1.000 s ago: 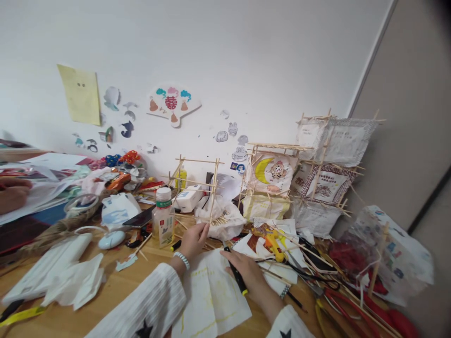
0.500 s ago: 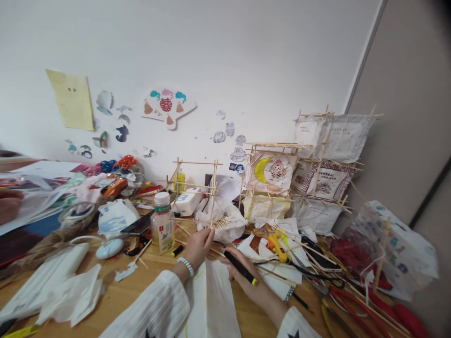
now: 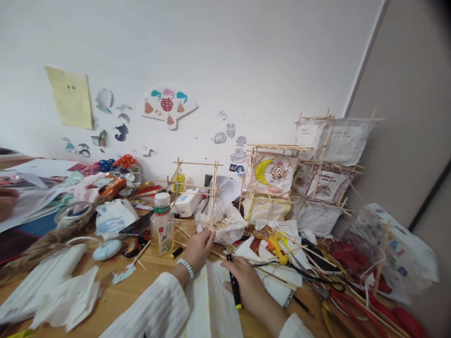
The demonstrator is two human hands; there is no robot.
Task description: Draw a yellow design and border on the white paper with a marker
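Note:
My right hand is closed around a black marker with a yellow end, its uncapped tip pointing away from me. Beneath the marker lies a long white paper with a fold down it and faint yellow lines. My left hand, with a pale coiled band on the wrist, rests at the paper's far end. Its fingers are pressed together, and what is under them is hidden. A black and yellow cap lies to its left, by a drink bottle. Behind the fingers stands a bare stick frame.
Stick-and-paper lanterns stand at the back right. A yellow glue gun, a phone and red-handled pliers lie on the right. On the left are a white mouse and tissues. Another person's hand shows at the far left.
My right hand has turned the marker more upright and brought it over the right side of the paper. My left hand has barely moved.

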